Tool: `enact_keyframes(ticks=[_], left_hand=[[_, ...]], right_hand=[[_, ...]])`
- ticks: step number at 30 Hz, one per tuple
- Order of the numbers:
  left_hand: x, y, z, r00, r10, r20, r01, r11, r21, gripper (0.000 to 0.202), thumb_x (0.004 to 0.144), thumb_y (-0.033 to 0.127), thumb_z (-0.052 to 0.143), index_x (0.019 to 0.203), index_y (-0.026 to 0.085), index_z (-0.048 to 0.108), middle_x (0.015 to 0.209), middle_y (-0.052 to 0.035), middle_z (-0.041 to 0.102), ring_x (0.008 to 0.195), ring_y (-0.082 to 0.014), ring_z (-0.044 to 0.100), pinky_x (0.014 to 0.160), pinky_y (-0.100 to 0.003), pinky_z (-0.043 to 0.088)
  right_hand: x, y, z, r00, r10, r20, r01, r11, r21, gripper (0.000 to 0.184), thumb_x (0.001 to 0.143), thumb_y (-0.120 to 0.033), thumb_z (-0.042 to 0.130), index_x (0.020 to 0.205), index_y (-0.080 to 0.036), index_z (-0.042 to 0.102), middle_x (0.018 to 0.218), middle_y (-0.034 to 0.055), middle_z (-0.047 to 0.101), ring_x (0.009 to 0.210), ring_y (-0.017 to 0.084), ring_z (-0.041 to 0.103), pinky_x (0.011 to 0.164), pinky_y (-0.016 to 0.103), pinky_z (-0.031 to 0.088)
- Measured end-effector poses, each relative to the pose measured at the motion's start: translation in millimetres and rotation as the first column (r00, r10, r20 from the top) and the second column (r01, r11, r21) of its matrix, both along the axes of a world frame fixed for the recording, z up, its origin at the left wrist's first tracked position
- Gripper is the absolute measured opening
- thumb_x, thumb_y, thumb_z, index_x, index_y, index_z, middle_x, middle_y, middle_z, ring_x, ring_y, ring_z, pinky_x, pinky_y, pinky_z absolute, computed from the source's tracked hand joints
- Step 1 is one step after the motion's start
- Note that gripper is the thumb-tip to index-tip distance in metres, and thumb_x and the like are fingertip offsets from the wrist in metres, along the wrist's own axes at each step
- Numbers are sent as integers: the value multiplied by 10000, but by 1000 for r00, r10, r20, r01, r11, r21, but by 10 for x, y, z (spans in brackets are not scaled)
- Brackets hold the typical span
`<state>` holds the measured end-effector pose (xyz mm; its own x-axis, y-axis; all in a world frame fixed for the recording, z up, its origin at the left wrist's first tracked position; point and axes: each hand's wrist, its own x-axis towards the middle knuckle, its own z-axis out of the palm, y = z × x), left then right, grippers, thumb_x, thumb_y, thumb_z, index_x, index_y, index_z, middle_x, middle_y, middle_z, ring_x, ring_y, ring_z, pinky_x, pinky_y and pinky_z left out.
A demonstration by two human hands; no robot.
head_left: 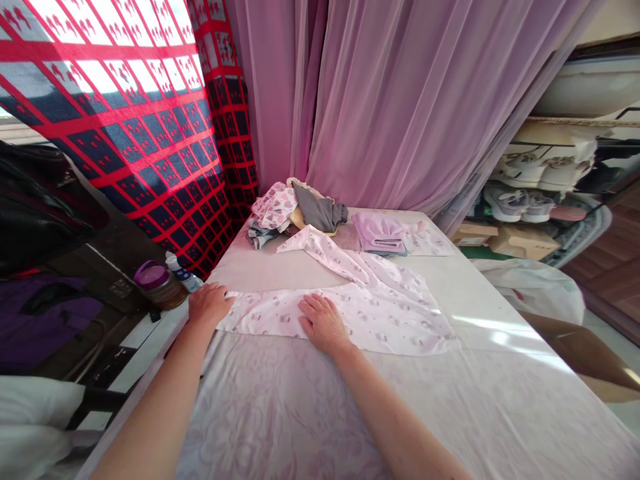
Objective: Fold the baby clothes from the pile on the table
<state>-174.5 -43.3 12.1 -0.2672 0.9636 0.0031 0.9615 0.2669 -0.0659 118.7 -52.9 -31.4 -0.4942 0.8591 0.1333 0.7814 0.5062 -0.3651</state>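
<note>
On the bed [280,413], left hand [210,303] and right hand [324,324] spread their fingers on a pink garment [385,320].

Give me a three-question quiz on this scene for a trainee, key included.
1. True or false: the right hand lies flat on the printed pink garment.
2. Multiple choice: the lid of the jar near the left hand is A) purple, B) red, C) white.
3. Fill in the blank: in the head view, the folded lilac clothes lie to the ___ of the clothes heap.

Key: 1 true; 2 A; 3 right.
</note>
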Motion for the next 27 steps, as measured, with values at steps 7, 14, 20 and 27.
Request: enact_keyframes(ticks=[7, 14, 20, 27], left_hand=[[117, 7, 38, 986, 55, 159, -66, 996, 67, 266, 857, 316, 466, 1018, 217, 653, 993, -82, 737, 988, -264, 662, 769, -319, 457], [135, -83, -46, 968, 158, 193, -196, 961, 197, 309, 951, 326, 354, 1124, 215, 584, 1096, -112, 710, 910, -293, 677, 698, -348, 449], [158, -148, -126, 988, 117, 100, -136, 968, 213, 402, 954, 335, 381, 1291, 178, 534, 1254, -157, 636, 994, -308, 658, 785, -395, 486], [934, -178, -338, 900, -421, 111, 385, 888, 250, 425, 964, 277, 355, 1311, 194, 587, 1405, -93, 580, 1344, -271, 466, 1142, -476, 313]], right_hand=[[7, -8, 20, 1000, 4, -9, -3, 1000, 9, 379, 970, -307, 469, 1314, -240, 615, 1444, 53, 541, 1363, 231, 417, 1158, 416, 271], [5, -2, 23, 1000, 4, -9, -4, 1000, 2, 384, 966, -301, 472, 1318, -243, 612, 1445, 54, 540, 1362, 233, 416, 1155, 420, 273], [10, -5, 5, 1000, 2, -7, -2, 1000, 13, 386, 968, -303, 466, 1318, -234, 614, 1441, 55, 544, 1360, 237, 419, 1155, 418, 273], [-6, 4, -13, 1000, -1, -20, 1, 999, 37, 387, 962, -298, 468, 1312, -230, 619, 1428, 63, 557, 1351, 241, 436, 1150, 421, 291]])
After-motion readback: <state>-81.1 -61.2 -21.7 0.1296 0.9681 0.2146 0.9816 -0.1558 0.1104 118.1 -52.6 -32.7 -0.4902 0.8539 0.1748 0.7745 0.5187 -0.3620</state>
